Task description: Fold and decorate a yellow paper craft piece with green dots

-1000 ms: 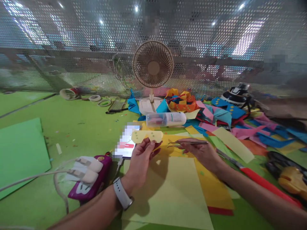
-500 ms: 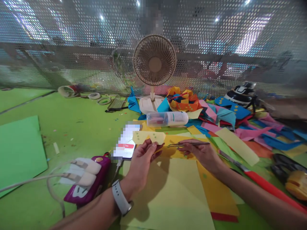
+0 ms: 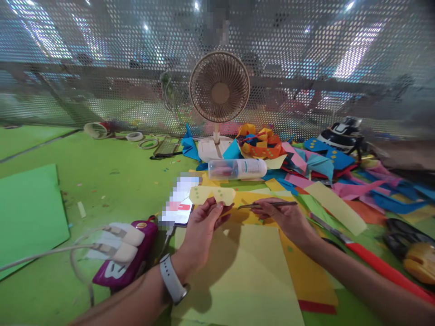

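Observation:
Between the thumb and fingers of my left hand (image 3: 205, 226) is a pale yellow paper piece (image 3: 204, 195) with small green dots on both halves. My right hand (image 3: 283, 219) grips a pair of thin metal tweezers (image 3: 272, 204), whose tips point left, a short gap away from the left fingers. Whether the tips pinch anything is too small to tell. Under both hands lie a large pale yellow sheet (image 3: 251, 276) and orange-yellow sheets (image 3: 306, 276).
A phone (image 3: 179, 206) lies left of the hands, beside a purple power strip (image 3: 132, 251) with plugs. Behind stand a clear bottle (image 3: 238, 168) and a fan (image 3: 220, 93). Colourful folded paper (image 3: 261, 142), a red-handled cutter (image 3: 374, 262) and a tape dispenser (image 3: 421, 258) are rightward.
The hands hold nearly the same pose. The yellow paper piece has shifted very slightly right, and the tweezers' tips look closer together. The view has moved a little.

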{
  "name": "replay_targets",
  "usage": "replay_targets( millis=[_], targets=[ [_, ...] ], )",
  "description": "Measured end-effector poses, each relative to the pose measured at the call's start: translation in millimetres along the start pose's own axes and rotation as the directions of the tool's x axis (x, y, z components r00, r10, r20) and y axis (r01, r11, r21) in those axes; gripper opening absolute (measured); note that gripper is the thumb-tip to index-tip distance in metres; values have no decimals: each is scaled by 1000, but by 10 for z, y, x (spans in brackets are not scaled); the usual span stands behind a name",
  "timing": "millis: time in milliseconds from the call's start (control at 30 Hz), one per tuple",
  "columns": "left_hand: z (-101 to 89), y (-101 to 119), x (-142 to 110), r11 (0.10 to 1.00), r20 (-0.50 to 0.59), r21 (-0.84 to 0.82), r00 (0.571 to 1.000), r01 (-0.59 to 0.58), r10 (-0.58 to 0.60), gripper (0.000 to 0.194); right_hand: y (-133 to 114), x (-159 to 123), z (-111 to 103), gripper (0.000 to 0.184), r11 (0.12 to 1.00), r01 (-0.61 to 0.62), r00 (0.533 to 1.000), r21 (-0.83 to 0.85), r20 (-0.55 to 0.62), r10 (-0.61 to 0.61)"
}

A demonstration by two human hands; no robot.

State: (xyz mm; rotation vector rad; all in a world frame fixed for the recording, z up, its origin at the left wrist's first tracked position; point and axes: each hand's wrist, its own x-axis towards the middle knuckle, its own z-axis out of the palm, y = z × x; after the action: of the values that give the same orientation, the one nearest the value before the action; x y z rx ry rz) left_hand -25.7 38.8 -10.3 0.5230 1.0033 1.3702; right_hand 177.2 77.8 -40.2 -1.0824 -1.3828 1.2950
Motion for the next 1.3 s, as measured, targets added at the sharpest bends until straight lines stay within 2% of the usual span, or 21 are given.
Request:
replay_targets(
  millis=[233,500,700,900,1167,1300],
  targets=[
    [25,22,-23,999,-19,-13,999,31,-32,12,-88,-52,3,31,999,28,1000,17,-12,-28],
    [26,-2,-58,990,-45,-44,990,133,-135,12,-361,-250,56,15,978,206,978,-27,37,-205],
    [10,-27,-56,982,11,-86,986,165,-165,11,-325,-279,46,16,974,215,974,-72,92,-209],
    [1,-25,-56,969,4,-118,976,217,-218,12,-325,-300,6,17,944,265,961,-195,137,-242],
    [26,-14,-58,962,-21,-144,971,234,-239,13,-348,-296,35,19,975,203,977,-87,82,-196],
    [27,-9,-77,963,-18,-153,973,223,-229,14,-367,-271,38,22,992,130,992,0,0,-130]
  ],
)
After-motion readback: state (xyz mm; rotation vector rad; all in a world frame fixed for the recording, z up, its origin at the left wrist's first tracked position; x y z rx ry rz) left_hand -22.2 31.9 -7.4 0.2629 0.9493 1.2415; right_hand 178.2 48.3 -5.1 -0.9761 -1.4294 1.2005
